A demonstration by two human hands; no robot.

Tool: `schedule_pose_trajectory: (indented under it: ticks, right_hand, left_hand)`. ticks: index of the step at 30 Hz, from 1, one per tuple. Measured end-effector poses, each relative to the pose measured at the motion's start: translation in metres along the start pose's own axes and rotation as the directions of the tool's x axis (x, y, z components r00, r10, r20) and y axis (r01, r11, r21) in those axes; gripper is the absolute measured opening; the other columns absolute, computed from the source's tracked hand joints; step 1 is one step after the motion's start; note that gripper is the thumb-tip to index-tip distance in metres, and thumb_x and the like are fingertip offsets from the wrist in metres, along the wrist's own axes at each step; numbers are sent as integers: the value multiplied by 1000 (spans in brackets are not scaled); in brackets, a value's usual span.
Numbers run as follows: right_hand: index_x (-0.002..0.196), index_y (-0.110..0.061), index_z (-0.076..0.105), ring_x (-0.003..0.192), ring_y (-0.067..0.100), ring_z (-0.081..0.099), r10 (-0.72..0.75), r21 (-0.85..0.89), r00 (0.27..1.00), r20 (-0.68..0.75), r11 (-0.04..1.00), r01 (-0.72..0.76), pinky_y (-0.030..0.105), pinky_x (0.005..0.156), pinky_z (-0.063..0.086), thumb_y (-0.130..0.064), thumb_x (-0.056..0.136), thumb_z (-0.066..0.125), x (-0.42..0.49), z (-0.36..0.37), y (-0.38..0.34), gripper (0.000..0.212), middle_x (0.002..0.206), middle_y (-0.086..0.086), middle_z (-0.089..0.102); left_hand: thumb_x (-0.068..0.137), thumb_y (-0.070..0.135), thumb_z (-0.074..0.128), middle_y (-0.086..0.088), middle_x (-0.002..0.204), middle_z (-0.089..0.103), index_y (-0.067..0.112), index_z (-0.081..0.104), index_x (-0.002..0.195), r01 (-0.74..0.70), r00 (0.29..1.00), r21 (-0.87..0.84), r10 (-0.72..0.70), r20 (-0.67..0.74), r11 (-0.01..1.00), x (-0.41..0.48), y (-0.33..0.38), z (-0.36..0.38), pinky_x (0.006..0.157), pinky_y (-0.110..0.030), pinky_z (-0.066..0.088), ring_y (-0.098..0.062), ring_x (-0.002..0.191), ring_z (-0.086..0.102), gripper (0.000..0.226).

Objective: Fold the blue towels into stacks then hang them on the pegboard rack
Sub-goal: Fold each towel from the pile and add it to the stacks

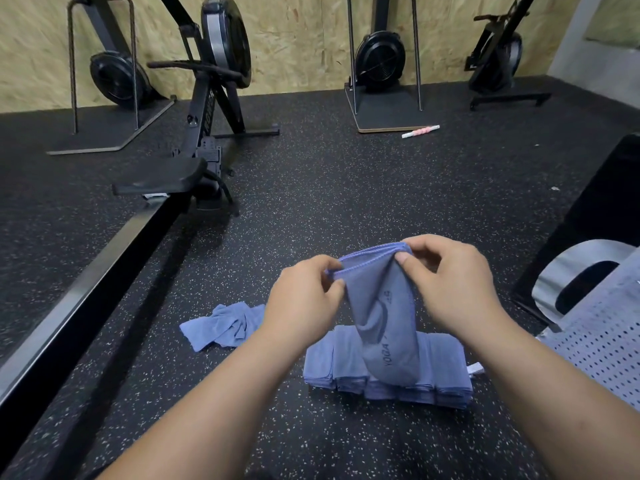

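Left hand (304, 303): my fingers pinch the top hem of the towel (377, 306).
Right hand (450, 282): my fingers pinch the hem's other end.
Location: the towel hangs over the folded stack (446, 368) on the floor (311, 185).

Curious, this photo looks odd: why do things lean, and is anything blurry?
Head view: the wide-angle lens tilts the rowing machine near the edge; light is soft, shadows faint; the blue towel in the left hand and right hand is sharp, YOGA readable.
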State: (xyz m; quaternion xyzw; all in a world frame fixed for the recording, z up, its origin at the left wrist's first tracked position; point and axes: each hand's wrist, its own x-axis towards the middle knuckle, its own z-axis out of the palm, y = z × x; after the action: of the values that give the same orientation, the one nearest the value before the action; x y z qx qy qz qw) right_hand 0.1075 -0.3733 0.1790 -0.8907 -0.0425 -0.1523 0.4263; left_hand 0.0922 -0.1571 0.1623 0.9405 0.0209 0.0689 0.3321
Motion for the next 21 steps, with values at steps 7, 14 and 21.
schedule_pose_trajectory:
  ticks: [7,14,21]
  right_hand:
    - [97,-33,79,83,7,67,0,-149,1000,10,989,2,25,72,42,-30,96,75,3,-14,16,5,88,-18,74]
    - [92,-38,79,81,3,65,30,-185,999,43,983,-22,29,73,49,-32,95,76,-2,-14,19,8,85,-20,74]
    - [88,-36,80,75,-5,64,29,-184,996,84,983,-13,16,65,43,-34,92,81,3,-22,18,4,75,-23,70]
  left_hand:
    - [102,40,64,9,94,71,36,73,109,-161,962,307,219,-163,938,6,-5,-16,73,-39,55,-25,88,68,12]
    - [97,32,71,14,100,67,32,75,97,-229,954,204,262,-149,952,11,-9,-17,77,-41,58,-16,85,67,5]
    - [91,28,79,21,80,71,37,71,94,-138,974,45,144,-173,989,12,-10,-23,77,-36,58,-3,76,68,13]
